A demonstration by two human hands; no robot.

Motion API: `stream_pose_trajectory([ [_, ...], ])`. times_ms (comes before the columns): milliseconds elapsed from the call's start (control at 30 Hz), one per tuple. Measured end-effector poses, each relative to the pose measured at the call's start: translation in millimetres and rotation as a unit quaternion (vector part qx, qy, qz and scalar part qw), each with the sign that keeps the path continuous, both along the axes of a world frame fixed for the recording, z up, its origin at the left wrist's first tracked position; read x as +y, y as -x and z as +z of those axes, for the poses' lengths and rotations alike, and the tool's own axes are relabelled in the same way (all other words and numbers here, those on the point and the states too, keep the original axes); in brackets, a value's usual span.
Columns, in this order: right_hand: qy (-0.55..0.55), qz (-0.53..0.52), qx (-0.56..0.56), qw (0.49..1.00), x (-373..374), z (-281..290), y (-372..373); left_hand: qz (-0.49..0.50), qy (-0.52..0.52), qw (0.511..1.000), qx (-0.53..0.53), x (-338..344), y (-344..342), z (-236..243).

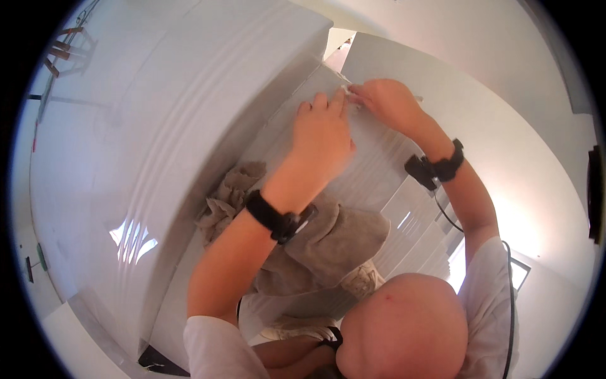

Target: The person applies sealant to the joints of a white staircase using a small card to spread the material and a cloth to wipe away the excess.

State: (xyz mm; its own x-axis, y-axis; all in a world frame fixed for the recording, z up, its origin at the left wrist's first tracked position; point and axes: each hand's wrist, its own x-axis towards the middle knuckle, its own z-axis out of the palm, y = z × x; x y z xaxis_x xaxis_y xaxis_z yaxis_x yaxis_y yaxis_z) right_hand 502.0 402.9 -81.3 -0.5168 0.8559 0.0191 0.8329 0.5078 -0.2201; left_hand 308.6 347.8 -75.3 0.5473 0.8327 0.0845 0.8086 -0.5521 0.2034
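Both of my hands reach to the far end of a narrow pale ledge. My left hand (322, 129) lies over it, palm down, with its index finger stretched toward the seam and the other fingers slightly bent. Just to the right, my right hand (389, 106) is closed in a pinch, its fingertips close to the left index finger. A small whitish bit (345, 90) shows between the two hands, too small to name. Beneath my left forearm lies a crumpled grey-brown cloth (334, 234).
A large glossy white surface (183, 107) with ridged reflections fills the left side. On the right rises a plain white wall (492, 120). A black cable (509, 297) runs along my right arm from a black wrist strap (449, 165). Brown wooden legs (60, 50) stand far left.
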Motion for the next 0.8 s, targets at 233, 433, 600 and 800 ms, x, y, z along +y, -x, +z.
stream_pose_trajectory([
  [233,-0.048,-0.016,0.011,0.999,25,0,-22,-0.005,-0.045,0.999,0.008,26,-23,-2],
  [433,-0.103,0.002,0.1,0.99,-62,-48,-59,-0.147,0.017,0.988,-0.03,-22,-27,-3],
  [600,0.011,-0.138,0.072,0.988,-103,-29,-37,-0.219,0.014,0.976,0.0,-33,-25,7],
  [800,-0.031,-0.201,0.104,0.974,-108,-48,-24,-0.225,0.05,0.972,0.047,-26,-21,3],
])
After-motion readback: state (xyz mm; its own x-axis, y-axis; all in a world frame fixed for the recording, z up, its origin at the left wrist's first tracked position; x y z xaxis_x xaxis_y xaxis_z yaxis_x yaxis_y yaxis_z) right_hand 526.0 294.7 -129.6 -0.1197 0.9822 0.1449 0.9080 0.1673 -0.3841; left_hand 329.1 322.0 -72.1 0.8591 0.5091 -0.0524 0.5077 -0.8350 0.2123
